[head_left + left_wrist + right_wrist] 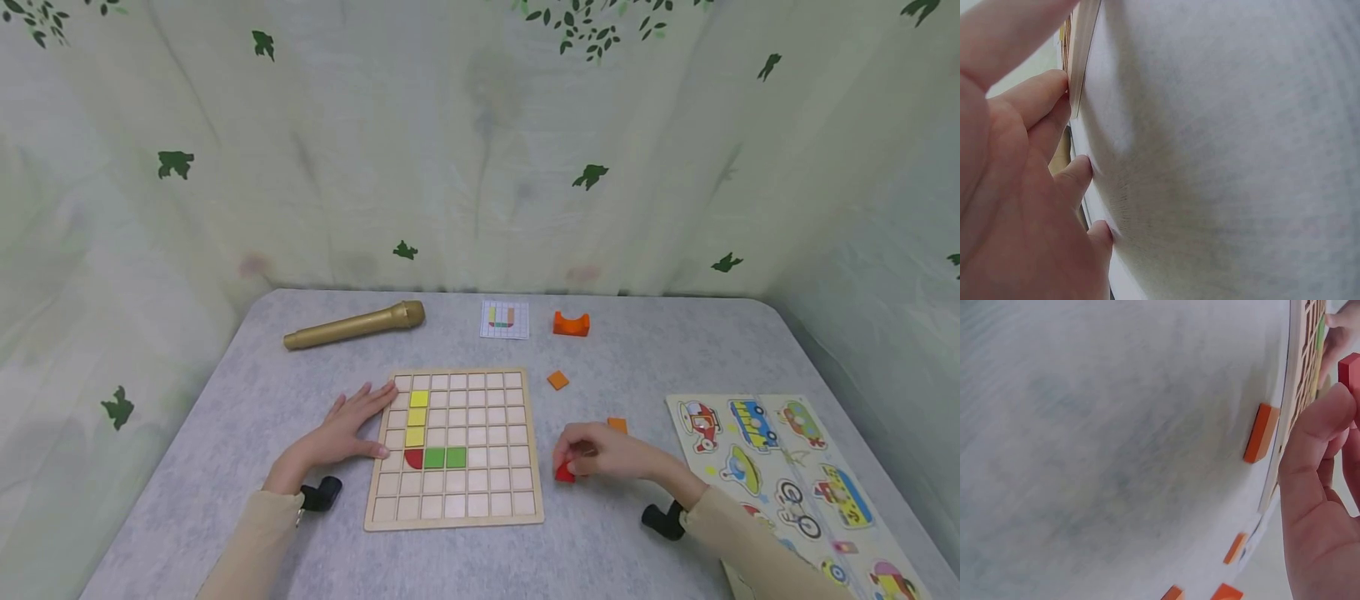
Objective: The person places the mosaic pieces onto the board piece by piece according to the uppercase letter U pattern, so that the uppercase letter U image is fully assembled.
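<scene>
A wooden grid board [454, 526] lies on the table, holding a column of yellow squares [417, 417], a red rounded tile [413, 458] and two green squares [445, 457]. My left hand [347, 431] rests at its left side with fingers spread, the thumb and a fingertip touching the frame. Right of the board, my right hand [606, 451] pinches a red tile [565, 473] between thumb and fingers. In the right wrist view that red tile [1349, 372] is held up off the table. An orange tile [1262, 432] lies near the board's edge there.
Beyond the board stand a pattern card [504, 320] and an orange holder [572, 324]. A gold microphone [355, 325] lies at the back left. Orange squares [558, 380] lie right of the board. A picture puzzle board [765, 450] covers the right side of the table.
</scene>
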Demonstrator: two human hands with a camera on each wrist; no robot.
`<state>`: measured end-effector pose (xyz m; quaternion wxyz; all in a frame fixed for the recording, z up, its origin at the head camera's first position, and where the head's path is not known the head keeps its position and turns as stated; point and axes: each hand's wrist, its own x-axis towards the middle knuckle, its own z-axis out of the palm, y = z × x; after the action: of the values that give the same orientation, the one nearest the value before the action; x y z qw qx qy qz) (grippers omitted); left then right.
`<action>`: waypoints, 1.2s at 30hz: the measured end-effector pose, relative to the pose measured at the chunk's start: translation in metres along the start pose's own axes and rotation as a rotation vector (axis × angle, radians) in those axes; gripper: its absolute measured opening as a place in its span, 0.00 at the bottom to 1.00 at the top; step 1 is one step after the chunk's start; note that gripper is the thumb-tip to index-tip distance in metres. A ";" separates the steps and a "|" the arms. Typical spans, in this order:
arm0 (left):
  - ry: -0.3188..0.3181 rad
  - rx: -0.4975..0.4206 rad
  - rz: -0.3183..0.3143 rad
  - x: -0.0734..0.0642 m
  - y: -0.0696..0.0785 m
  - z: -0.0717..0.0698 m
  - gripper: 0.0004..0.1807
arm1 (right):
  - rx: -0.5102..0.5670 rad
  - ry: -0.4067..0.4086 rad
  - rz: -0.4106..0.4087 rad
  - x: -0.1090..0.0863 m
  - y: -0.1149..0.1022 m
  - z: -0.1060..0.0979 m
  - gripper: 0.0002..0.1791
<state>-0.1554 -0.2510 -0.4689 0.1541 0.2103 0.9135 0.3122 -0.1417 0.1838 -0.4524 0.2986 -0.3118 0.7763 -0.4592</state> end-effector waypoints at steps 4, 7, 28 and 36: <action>0.005 -0.002 0.004 -0.001 0.001 0.000 0.54 | 0.005 0.008 0.016 0.007 -0.005 0.003 0.09; 0.009 -0.003 0.007 -0.001 0.001 -0.001 0.53 | 0.026 0.000 -0.015 0.013 -0.006 0.004 0.09; 0.002 -0.006 -0.006 0.000 -0.001 0.002 0.54 | -0.007 0.027 -0.068 0.046 -0.018 0.014 0.09; -0.003 0.000 -0.010 0.001 -0.002 0.001 0.54 | -0.007 0.105 -0.042 0.061 -0.026 0.023 0.09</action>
<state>-0.1556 -0.2511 -0.4711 0.1572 0.2061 0.9143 0.3112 -0.1573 0.1159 -0.4492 0.2465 -0.3045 0.7858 -0.4786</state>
